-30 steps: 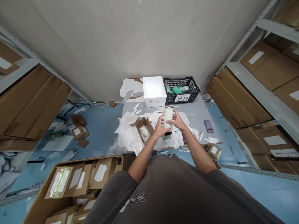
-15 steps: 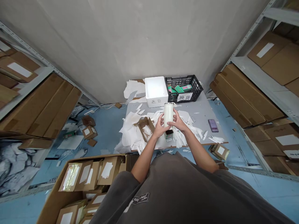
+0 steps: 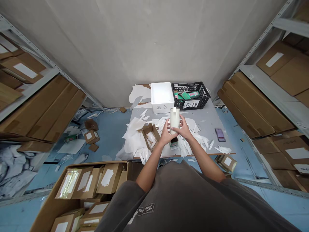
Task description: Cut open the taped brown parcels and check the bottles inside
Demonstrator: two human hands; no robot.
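Note:
A cream-white cylinder (image 3: 174, 120) stands upright between my two hands, above the near middle of the table. My left hand (image 3: 166, 133) wraps round its left side, and my right hand (image 3: 183, 129) grips it from the right, thumb across the front. Just beneath, a small green and white box (image 3: 173, 144) with a dark top is partly hidden by my hands. To the left lies an open brown carton (image 3: 156, 131) with white wrapping inside. White paper scraps (image 3: 134, 133) spread around both.
A white foam box (image 3: 162, 108) and a black crate (image 3: 205, 96) holding green boxes stand at the table's back. A purple item (image 3: 220, 135) lies at the right. A large carton of parcels (image 3: 51, 206) is at lower left; shelves with boxes flank both sides.
The cylinder has turned in my hands, so its light strap now shows at the front of the top instead of the right side. The view has shifted slightly.

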